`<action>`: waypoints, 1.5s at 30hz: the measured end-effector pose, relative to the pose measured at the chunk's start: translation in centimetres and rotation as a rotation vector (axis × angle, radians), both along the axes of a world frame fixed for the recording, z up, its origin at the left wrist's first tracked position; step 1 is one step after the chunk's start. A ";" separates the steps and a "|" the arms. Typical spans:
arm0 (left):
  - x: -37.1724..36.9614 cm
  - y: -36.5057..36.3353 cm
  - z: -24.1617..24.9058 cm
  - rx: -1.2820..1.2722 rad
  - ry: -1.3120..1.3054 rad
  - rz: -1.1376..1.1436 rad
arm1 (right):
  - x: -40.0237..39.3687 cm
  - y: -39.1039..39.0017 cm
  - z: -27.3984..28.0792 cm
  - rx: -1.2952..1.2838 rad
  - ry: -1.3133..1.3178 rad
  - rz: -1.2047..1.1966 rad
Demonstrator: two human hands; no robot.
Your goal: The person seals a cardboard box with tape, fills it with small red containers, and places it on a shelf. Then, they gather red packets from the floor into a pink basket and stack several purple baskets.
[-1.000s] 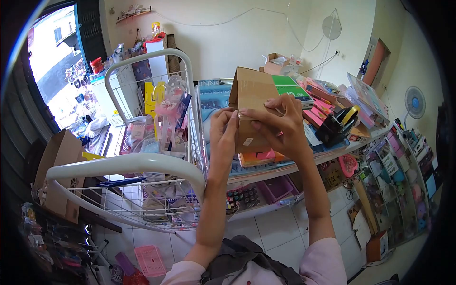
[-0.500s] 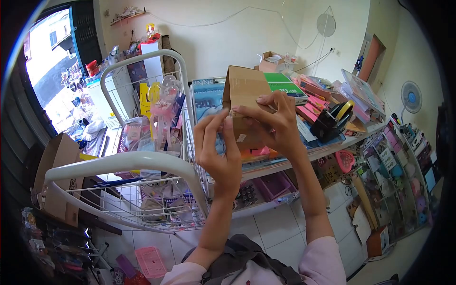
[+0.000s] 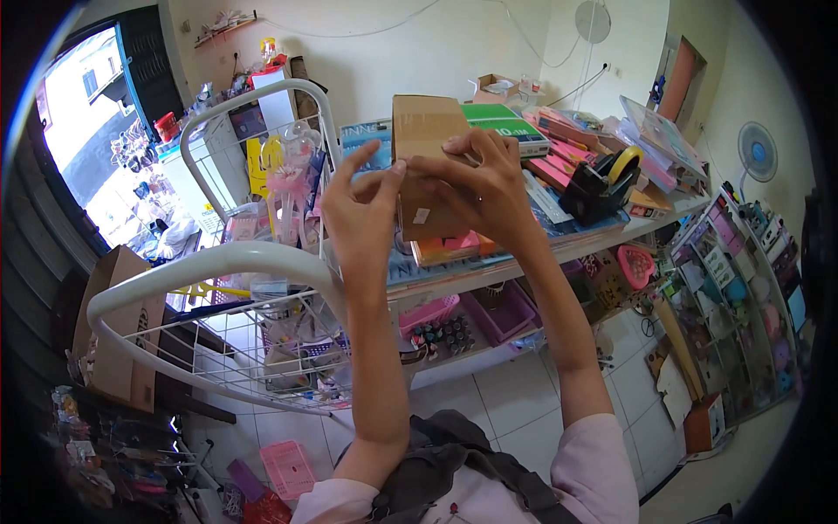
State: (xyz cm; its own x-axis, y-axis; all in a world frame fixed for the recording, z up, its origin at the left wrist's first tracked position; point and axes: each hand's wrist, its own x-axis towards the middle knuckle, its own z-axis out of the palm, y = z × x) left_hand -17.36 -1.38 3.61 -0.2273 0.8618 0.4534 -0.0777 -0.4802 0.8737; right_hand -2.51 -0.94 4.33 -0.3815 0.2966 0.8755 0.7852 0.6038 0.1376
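Observation:
Above the near edge of the table, a brown cardboard box with a small white sticker on its lower side is held up. My right hand grips it, fingers bent over its right part and middle. My left hand is at the box's left edge, thumb and index fingertips close together there and the other fingers spread. Whether a small thing lies between these fingertips is too small to tell. Behind the box lies a green and white box.
A black tape dispenser stands on the table to the right, beside pink packets. The white wire rack is close on the left. Shelves of goods are at the far right, a pink basket on the floor.
Both hands and the box have moved up and left in view. My left hand's fingers have opened wider, and the view has shifted slightly.

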 end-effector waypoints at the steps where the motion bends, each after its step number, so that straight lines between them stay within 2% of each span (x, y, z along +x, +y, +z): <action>1: -0.1 -0.3 0.4 -0.005 -0.030 -0.072 | 0.2 -0.1 0.0 -0.088 0.097 0.085; 3: -0.2 -0.3 0.5 -0.014 -0.006 -0.137 | 0.8 -0.4 0.3 -0.250 0.288 0.254; 4: -0.1 0.2 -0.1 0.083 0.010 -0.133 | 1.2 -0.3 0.2 -0.238 0.288 0.250; 6: 0.2 0.9 -0.9 0.192 0.028 -0.134 | 2.0 0.5 -0.8 -0.539 0.747 0.809; 9: 0.6 1.6 -1.7 0.369 0.072 -0.102 | 2.8 1.4 -1.4 -0.575 0.723 0.885; 13: 0.2 1.6 -1.9 0.379 0.129 -0.147 | 3.0 1.4 -1.2 -0.642 0.785 0.886; 15: 0.4 1.5 -2.0 0.373 0.090 -0.199 | 2.9 1.2 -1.6 -0.548 0.733 0.883; 17: 0.5 1.1 -1.9 0.365 0.065 -0.197 | 2.1 0.0 -2.5 -0.424 1.061 0.735; 18: 0.4 1.0 -2.0 0.352 0.070 -0.223 | 1.8 -0.5 -3.2 -0.357 1.043 0.583; 22: 0.6 0.5 -1.7 0.336 0.003 -0.292 | -0.8 -1.1 -4.5 -0.217 1.093 0.427; 25: 0.6 0.1 -1.5 0.360 0.029 -0.274 | -1.4 -0.9 -4.4 -0.206 1.237 0.504; 27: 1.0 -1.0 -1.0 0.390 0.170 -0.272 | -0.7 -0.3 -5.2 -0.286 1.275 0.579; 29: 2.1 -2.2 -0.4 0.424 0.228 -0.243 | -0.2 0.3 -6.1 -0.312 1.559 1.174; 31: 3.2 -3.1 -0.2 0.457 0.287 -0.219 | 0.2 -0.5 -6.4 -0.355 1.578 1.246; 33: 4.1 -4.0 -0.3 0.629 0.373 -0.204 | 0.9 -0.8 -7.0 -0.382 1.739 1.498; 34: 4.3 -4.4 -0.2 0.627 0.367 -0.207 | 1.3 -0.9 -7.7 -0.480 1.795 1.541; 35: 4.4 -4.9 0.0 0.691 0.396 -0.204 | 1.3 -1.1 -8.3 -0.477 1.795 1.533; 38: 4.6 -5.9 0.2 0.816 0.464 -0.223 | -0.3 -3.5 -8.0 -0.338 1.785 0.941; 39: 4.6 -6.1 0.2 0.875 0.509 -0.233 | -0.5 -4.4 -7.8 -0.329 1.786 0.934; 41: 4.4 -6.5 0.3 0.909 0.596 -0.243 | -0.9 -6.0 -7.8 -0.398 1.672 0.737; 45: 4.4 -7.2 0.7 0.938 0.745 -0.213 | -0.8 -9.3 -9.0 -0.543 1.701 0.650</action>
State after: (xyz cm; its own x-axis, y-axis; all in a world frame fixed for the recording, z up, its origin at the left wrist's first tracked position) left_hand -12.93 -8.60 4.31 0.4604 0.1180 0.8798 0.1407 -0.9883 0.0589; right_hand -3.31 -10.21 -4.71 0.5141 0.8158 0.2649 -0.4700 0.5262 -0.7086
